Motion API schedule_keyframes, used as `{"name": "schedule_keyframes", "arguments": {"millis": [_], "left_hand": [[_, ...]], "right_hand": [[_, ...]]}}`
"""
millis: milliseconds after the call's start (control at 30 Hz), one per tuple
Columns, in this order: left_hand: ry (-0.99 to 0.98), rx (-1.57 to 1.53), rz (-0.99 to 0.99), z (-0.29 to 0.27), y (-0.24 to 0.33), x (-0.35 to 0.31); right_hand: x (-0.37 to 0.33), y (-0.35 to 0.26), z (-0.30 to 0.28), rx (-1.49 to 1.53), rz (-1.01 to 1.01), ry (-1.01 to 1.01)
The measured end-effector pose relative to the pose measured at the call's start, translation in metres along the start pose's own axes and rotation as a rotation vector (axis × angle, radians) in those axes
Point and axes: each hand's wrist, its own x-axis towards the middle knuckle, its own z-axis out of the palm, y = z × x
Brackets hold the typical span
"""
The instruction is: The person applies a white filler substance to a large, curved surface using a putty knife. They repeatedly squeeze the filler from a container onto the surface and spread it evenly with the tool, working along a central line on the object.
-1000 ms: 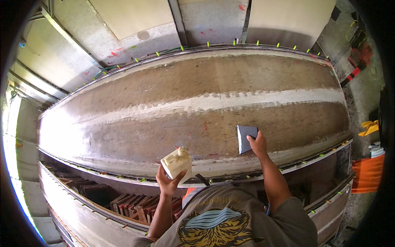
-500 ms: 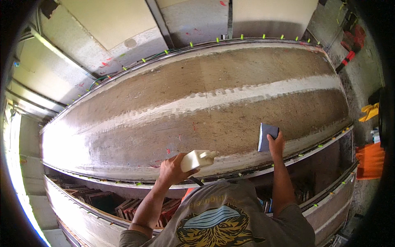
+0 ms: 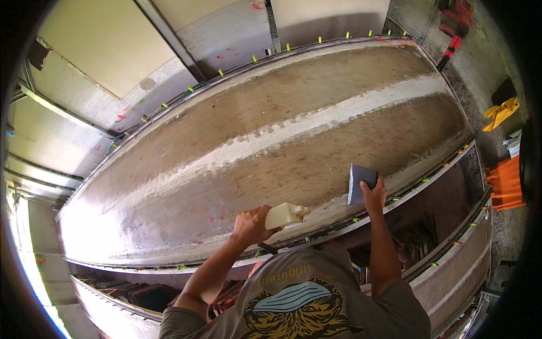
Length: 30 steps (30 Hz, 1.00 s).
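Note:
A long table [image 3: 243,164] with a stained brown surface and a pale lengthwise band lies before me. Over its near side, my left hand [image 3: 250,226] is closed round a cream-white plastic bottle [image 3: 282,215], tilted so its narrow end points right. Further right, a flat dark grey pad [image 3: 360,176] with a pale left edge is gripped by my right hand [image 3: 374,196], thumb on its face. The pad is above the near edge of the table; whether it touches the surface I cannot tell.
Small green clips [image 3: 288,47] line the rails along both long edges. Below the near edge, a shelf holds several framed panels [image 3: 149,296]. At right are an orange cloth [image 3: 506,179] and a yellow glove-like item [image 3: 500,114]. Another long table [image 3: 451,277] stands near me.
My view has turned and shifted, so the table appears more tilted. The bottle has moved slightly right in view and the pad slightly left. Both hands keep their holds.

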Motion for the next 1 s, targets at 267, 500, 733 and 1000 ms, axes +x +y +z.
{"name": "schedule_keyframes", "arguments": {"millis": [267,500,733,1000], "left_hand": [[-0.118,0.063,-0.052,0.009,0.013,0.026],[-0.173,0.057,-0.096,0.011,0.014,0.031],[-0.120,0.125,-0.080,0.014,0.015,0.033],[-0.150,0.165,-0.117,0.014,0.011,0.040]], "right_hand": [[-0.006,0.008,-0.004,-0.035,0.018,0.055],[0.002,0.010,-0.010,0.000,0.023,-0.059],[0.009,0.018,-0.003,-0.007,-0.041,0.017],[0.012,0.014,-0.007,0.016,0.005,-0.065]]}}
